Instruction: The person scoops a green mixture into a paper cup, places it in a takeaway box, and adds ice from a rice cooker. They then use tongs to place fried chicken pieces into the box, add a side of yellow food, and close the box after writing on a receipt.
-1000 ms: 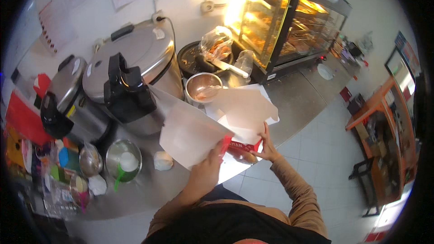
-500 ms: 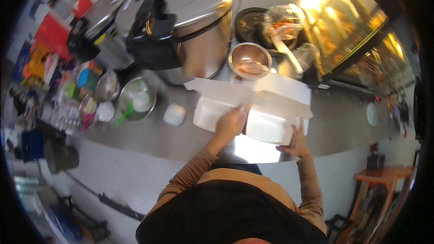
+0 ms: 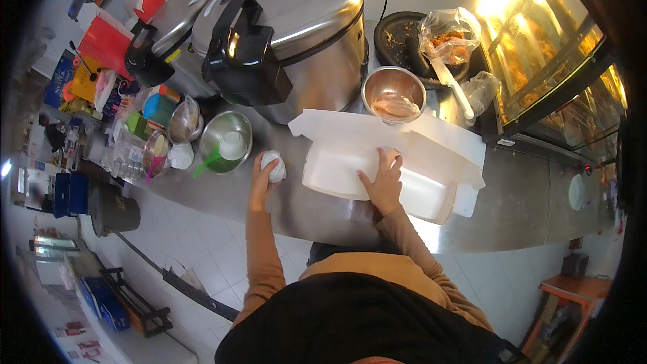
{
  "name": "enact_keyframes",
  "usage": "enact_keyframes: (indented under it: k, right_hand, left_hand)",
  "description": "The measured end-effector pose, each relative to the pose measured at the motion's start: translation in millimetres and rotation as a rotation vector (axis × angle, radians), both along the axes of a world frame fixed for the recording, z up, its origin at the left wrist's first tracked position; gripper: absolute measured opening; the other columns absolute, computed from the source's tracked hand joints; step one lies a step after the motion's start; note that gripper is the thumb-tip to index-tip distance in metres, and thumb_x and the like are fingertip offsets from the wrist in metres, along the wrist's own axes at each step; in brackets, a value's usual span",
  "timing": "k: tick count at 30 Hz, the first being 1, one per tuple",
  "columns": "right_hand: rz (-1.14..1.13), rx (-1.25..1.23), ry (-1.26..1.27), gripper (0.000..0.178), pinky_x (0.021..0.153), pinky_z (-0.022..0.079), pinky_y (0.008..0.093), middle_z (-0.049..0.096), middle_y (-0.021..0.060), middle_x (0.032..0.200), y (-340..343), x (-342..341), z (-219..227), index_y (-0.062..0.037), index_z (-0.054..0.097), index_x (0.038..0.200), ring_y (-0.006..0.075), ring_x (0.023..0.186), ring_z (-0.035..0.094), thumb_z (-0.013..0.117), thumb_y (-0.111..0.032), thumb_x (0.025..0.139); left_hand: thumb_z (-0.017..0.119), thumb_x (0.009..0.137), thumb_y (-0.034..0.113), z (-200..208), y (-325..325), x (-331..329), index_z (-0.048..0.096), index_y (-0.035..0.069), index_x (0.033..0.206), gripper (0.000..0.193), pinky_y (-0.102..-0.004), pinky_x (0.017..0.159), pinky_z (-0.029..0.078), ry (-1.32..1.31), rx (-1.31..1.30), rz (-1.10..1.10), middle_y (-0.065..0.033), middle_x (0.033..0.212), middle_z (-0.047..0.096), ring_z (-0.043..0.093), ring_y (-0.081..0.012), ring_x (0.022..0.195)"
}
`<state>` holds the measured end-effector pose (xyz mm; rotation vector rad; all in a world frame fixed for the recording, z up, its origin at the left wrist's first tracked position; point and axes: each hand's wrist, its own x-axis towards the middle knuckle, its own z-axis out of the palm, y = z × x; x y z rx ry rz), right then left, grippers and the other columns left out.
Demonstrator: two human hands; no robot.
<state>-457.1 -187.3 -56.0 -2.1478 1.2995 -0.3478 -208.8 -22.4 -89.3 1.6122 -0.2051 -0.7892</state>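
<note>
My left hand [image 3: 259, 179] is clamped on a round white-wrapped bundle [image 3: 277, 170], left side hidden; my right hand [image 3: 385, 187], fingers apart, partly covers open white cardboard boxes [image 3: 333, 169], contact unclear

The person's left hand [image 3: 259, 180] grips a round white bundle [image 3: 274, 166] above the steel counter [image 3: 290, 209]. The right hand [image 3: 384, 182], thumb and fingers spread, is over the middle of two open white boxes [image 3: 330, 170] set side by side. Just behind them stands a metal bowl [image 3: 377, 85] with food in it. A green spoon [image 3: 207, 164] leans in another bowl [image 3: 244, 131], near a big steel cooker [image 3: 310, 74]. A lit display case [image 3: 532, 136] stands at the right.
</note>
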Motion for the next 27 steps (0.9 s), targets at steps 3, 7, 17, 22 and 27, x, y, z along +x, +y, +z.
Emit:
enact_keyframes:
  k: [3, 7, 17, 22, 27]
  right_hand:
    - [0.138, 0.017, 0.048, 0.055, 0.081, 0.041, 0.0491, 0.019, 0.0294, 0.127, -0.9, -1.0, -17.8, -0.0161, 0.029, 0.129, 0.0475, 0.102, 0.041, 0.051, -0.017, 0.079]
    - [0.157, 0.136, -0.059, 0.046, 0.084, 0.04, 0.0476, 0.025, 0.0268, 0.126, -7.1, -9.0, -29.2, -0.0096, 0.032, 0.126, 0.0456, 0.1, 0.043, 0.039, -0.006, 0.08]
    - [0.214, -0.281, -0.149, 0.044, 0.093, 0.034, 0.042, 0.049, 0.0224, 0.107, -113.8, -168.3, -69.0, 0.0022, 0.044, 0.112, 0.0399, 0.105, 0.042, 0.04, 0.008, 0.068]
    - [-0.205, -0.177, -0.035, 0.041, 0.089, 0.038, 0.0387, 0.051, 0.0161, 0.109, -201.8, -311.4, -90.3, -0.0079, 0.044, 0.116, 0.0348, 0.106, 0.046, 0.042, 0.003, 0.076]
    - [-0.427, -0.155, 0.533, 0.044, 0.08, 0.042, 0.0481, 0.043, 0.0125, 0.115, -252.2, -350.7, -68.1, -0.0215, 0.048, 0.107, 0.0339, 0.104, 0.046, 0.061, -0.005, 0.068]
  left_hand:
    - [0.077, 0.06, 0.02, 39.7, -21.6, -39.6, 0.046, 0.013, 0.116, 0.065, -0.0335, 0.07, 0.049, 0.133, -0.177, -0.06, -0.0071, 0.108, 0.052, 0.054, -0.0229, 0.096]
    - [0.078, 0.056, 0.02, 5.5, -65.9, -67.1, 0.042, 0.016, 0.121, 0.075, -0.0434, 0.088, 0.041, -0.902, 0.111, -0.722, -0.011, 0.119, 0.045, 0.045, -0.0313, 0.109]
    - [0.068, 0.071, 0.023, 120.7, -100.8, -135.8, 0.032, 0.011, 0.131, 0.072, -0.0445, 0.1, 0.026, -1.314, -0.111, -1.023, -0.0153, 0.13, 0.036, 0.031, -0.0312, 0.124]
    - [0.067, 0.07, 0.009, 254.5, -93.5, -35.4, 0.033, 0.008, 0.129, 0.069, -0.0364, 0.098, 0.031, -1.556, -0.087, 0.17, -0.0134, 0.133, 0.026, 0.023, -0.028, 0.125]
    - [0.069, 0.066, 0.004, 302.1, -81.2, 89.0, 0.024, 0.009, 0.133, 0.081, -0.0349, 0.096, 0.033, -0.543, -0.336, -0.741, -0.0133, 0.126, 0.041, 0.044, -0.0214, 0.112]
